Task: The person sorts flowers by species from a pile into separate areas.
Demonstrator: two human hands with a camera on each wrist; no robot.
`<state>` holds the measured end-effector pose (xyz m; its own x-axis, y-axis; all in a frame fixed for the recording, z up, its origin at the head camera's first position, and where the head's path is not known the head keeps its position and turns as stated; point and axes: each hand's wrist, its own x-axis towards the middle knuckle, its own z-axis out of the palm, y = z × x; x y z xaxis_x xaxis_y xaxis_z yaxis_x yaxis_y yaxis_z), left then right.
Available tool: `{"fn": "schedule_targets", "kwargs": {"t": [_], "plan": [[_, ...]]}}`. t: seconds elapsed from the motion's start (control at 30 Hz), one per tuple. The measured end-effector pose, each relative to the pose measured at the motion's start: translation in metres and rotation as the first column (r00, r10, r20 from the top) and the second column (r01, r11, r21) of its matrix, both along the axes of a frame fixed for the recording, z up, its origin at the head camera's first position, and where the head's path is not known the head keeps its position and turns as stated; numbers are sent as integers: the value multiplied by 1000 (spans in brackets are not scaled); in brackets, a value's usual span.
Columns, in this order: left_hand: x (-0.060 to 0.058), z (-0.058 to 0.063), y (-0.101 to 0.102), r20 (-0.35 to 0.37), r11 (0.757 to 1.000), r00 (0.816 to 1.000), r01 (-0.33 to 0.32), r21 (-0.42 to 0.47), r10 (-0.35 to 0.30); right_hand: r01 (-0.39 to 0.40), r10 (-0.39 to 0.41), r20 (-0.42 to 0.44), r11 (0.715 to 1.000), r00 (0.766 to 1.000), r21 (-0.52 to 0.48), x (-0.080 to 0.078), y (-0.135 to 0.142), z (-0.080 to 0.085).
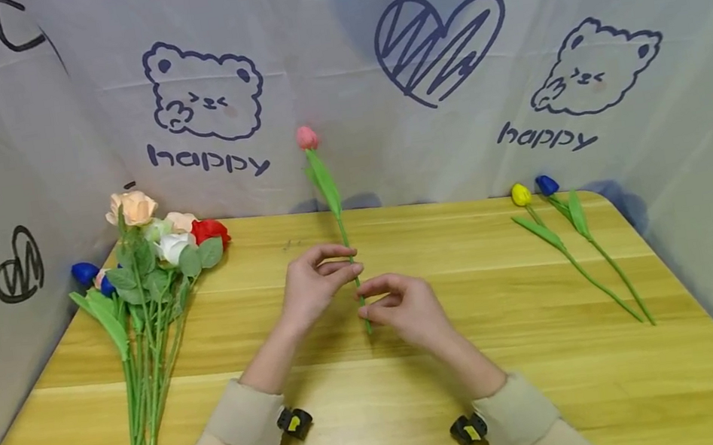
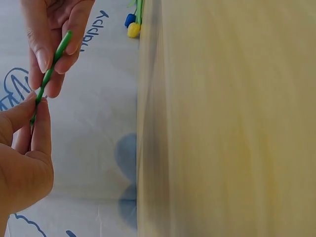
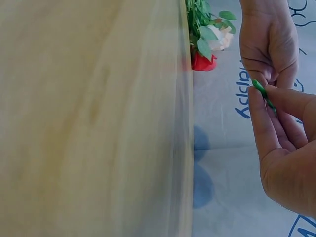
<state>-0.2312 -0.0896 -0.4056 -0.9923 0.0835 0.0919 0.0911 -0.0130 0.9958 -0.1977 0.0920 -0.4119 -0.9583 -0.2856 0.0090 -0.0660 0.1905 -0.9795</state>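
Note:
A pink artificial tulip stands nearly upright over the middle of the table, bloom at the top. My left hand pinches its green stem between thumb and fingers, partway down. Just below, my right hand pinches the same stem near its lower end. In the left wrist view the stem runs through the fingertips of both hands. Seen from the right wrist, the stem's cut end pokes out past the right thumb and forefinger.
A bunch of artificial flowers, with a red rose and a blue tulip, lies on the table's left side. To the right lie a yellow tulip and a blue tulip. Behind the wooden table hangs a printed curtain.

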Motion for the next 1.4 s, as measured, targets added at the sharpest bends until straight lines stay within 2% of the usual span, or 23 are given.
{"fn": "schedule_targets", "kwargs": {"t": [0.27,0.43,0.7,0.83,1.03,1.23,1.4], "plan": [[-3,7,0,-31,998,998,44,-51,-46,13,-13,-2,1000,1000,4,-1,4,6],[-3,11,1,-20,996,997,69,-51,-70,22,-21,-13,1000,1000,15,-1,8,9],[1,12,-4,-43,995,996,75,-62,-78,50,-46,-67,997,997,52,0,16,12],[3,13,-9,-61,993,996,54,-103,-60,71,-66,-86,996,994,60,1,28,14],[5,20,-21,-140,980,990,-13,-197,-15,112,-101,-113,990,988,90,3,56,18],[9,26,-38,-203,970,979,-74,-232,26,153,-135,-135,979,982,136,9,92,18],[14,27,-54,-218,961,975,-96,-261,39,214,-195,-119,960,974,182,16,130,16]]}}
